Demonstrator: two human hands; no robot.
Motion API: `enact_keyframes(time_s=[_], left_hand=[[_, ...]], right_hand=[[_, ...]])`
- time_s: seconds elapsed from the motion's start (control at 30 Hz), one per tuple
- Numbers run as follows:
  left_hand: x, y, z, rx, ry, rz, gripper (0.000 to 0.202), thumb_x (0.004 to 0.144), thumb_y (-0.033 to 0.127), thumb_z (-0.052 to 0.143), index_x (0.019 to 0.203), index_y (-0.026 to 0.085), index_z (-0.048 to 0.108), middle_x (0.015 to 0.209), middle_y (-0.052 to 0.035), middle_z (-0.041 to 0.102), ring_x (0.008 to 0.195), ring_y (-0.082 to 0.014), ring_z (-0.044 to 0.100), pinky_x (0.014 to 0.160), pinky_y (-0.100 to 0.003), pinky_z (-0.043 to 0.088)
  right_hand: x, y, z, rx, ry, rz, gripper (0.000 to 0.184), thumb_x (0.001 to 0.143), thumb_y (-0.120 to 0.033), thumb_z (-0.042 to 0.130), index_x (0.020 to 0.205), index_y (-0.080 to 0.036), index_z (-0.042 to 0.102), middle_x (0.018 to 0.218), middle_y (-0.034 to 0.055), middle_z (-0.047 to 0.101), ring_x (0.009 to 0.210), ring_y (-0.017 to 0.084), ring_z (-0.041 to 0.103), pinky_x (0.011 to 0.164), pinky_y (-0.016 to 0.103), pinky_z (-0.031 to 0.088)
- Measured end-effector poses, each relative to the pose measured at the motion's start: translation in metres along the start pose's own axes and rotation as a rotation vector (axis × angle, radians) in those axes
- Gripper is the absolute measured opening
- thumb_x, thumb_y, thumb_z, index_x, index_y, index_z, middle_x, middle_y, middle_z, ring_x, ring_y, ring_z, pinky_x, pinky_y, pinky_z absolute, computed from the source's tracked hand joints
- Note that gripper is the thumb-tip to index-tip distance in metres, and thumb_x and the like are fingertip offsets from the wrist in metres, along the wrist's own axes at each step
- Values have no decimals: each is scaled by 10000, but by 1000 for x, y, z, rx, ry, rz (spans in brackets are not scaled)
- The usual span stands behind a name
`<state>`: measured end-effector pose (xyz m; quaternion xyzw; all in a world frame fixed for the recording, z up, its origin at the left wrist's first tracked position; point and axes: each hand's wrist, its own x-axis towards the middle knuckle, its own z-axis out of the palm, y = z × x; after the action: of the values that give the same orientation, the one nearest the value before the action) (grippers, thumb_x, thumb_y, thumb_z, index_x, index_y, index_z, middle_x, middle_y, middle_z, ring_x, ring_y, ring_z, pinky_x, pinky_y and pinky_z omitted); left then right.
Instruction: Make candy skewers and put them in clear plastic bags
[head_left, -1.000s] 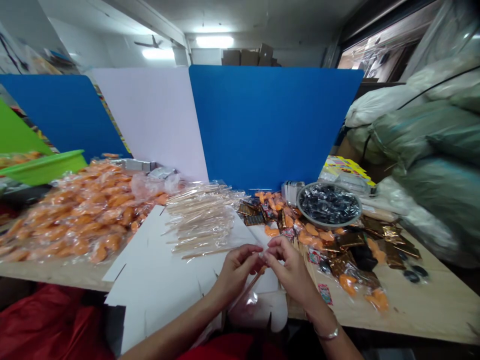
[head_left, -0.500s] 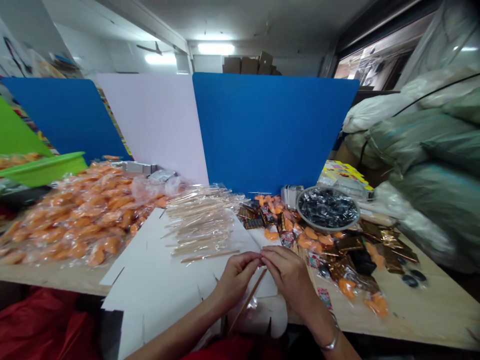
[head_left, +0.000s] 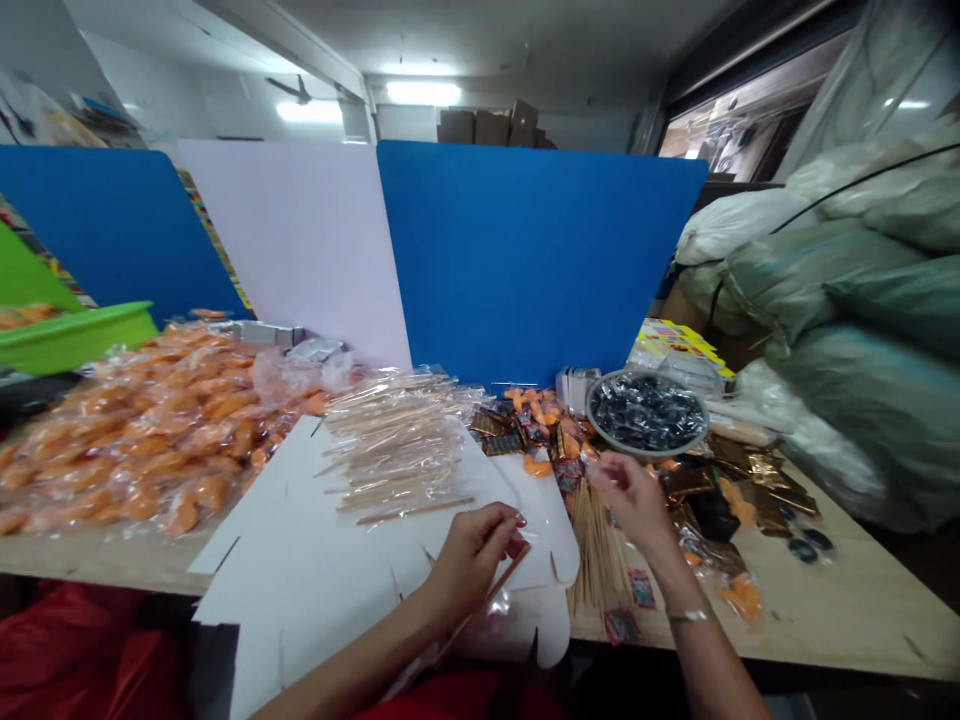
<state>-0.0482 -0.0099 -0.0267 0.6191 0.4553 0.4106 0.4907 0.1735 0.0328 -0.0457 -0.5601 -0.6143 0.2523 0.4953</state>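
My left hand (head_left: 476, 555) is closed, thumb against fingers, on a clear plastic bag (head_left: 495, 608) with a thin wooden stick (head_left: 510, 572) slanting down from it. Something small and reddish shows at the fingertips. Off to the right, my right hand (head_left: 634, 500) hovers with loosely bent fingers and nothing visible in them. Beneath and beside it lies a bundle of bare wooden sticks (head_left: 596, 560). Small red printed packets (head_left: 621, 627) rest near their lower ends. Orange curved pieces (head_left: 537, 467) and dark gold wrappers (head_left: 495, 430) lie around the right hand.
Bagged sticks (head_left: 397, 450) are piled on white cardboard (head_left: 322, 580). At left spreads a heap of bagged orange pieces (head_left: 150, 430) beside a green basin (head_left: 82, 335). A grey-rimmed bowl (head_left: 645, 452) holds black wrapped items. Blue panels (head_left: 525, 260) stand behind; large sacks (head_left: 847, 260) are stacked right.
My right hand has parted from the left and moved right, over the bare sticks. My left hand stays in about the same place with the bag. The view has shifted slightly.
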Motion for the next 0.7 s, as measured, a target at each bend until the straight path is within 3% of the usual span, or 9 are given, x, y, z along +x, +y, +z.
enact_keyframes(time_s=[0.07,0.1,0.2,0.27,0.33,0.4,0.47,0.6,0.7], left_hand=[[1,-4,2,-134,-68,-61,281,816,406,576,818,133,643,677,-41,658,591,-136,564,588,-240,438],[2,-6,3,-201,-115,-83,274,777,399,629,838,132,637,682,-38,659,588,-132,559,585,-238,431],[4,-12,1,-323,-174,-117,285,652,344,758,772,126,618,610,-9,624,549,-110,528,558,-218,397],[4,-13,-5,-361,-140,-161,276,639,337,766,735,116,633,576,-3,604,527,-100,509,550,-215,387],[4,-11,-13,-405,-158,-205,278,661,341,750,791,108,673,632,-23,628,566,-108,526,585,-225,406],[4,-8,-18,-421,-183,-213,290,668,334,752,839,109,691,669,-29,638,592,-107,529,600,-221,407],[4,-6,-18,-437,-174,-207,271,664,337,763,769,100,683,638,-23,622,573,-93,515,578,-202,388],[3,-4,-7,-650,-313,-338,301,627,310,794,808,132,633,598,-4,611,535,-96,540,553,-202,400],[-1,-3,3,-744,-322,-424,316,578,243,821,755,162,572,550,33,572,472,-85,516,497,-191,395]], right_hand=[[-12,-7,7,220,-299,-13,254,833,-346,587,1023,-179,609,905,66,667,786,203,619,644,297,477],[-20,-14,13,241,-370,-39,204,849,-332,577,980,-183,624,859,52,662,755,190,613,631,287,474],[-44,-35,29,63,-223,-275,143,894,-240,527,843,-190,651,754,39,624,723,177,574,649,299,452],[-54,-43,31,-115,-128,-522,157,888,-168,521,915,-213,668,795,50,629,768,190,560,689,327,445],[-58,-46,28,-257,-152,-708,254,873,-110,517,1031,-246,662,852,58,647,792,198,558,713,347,447],[-59,-44,23,-292,-228,-757,307,855,-115,534,1108,-253,637,931,70,653,837,212,565,749,372,455],[-59,-41,23,-159,-326,-668,276,848,-178,558,1106,-241,633,959,74,644,873,222,572,768,378,466],[-55,-33,36,278,-333,-236,213,881,-302,550,1064,-221,624,780,16,605,718,164,580,652,280,482],[-51,-27,43,380,-396,-167,190,875,-346,569,938,-204,678,758,13,588,727,152,568,679,268,467]])
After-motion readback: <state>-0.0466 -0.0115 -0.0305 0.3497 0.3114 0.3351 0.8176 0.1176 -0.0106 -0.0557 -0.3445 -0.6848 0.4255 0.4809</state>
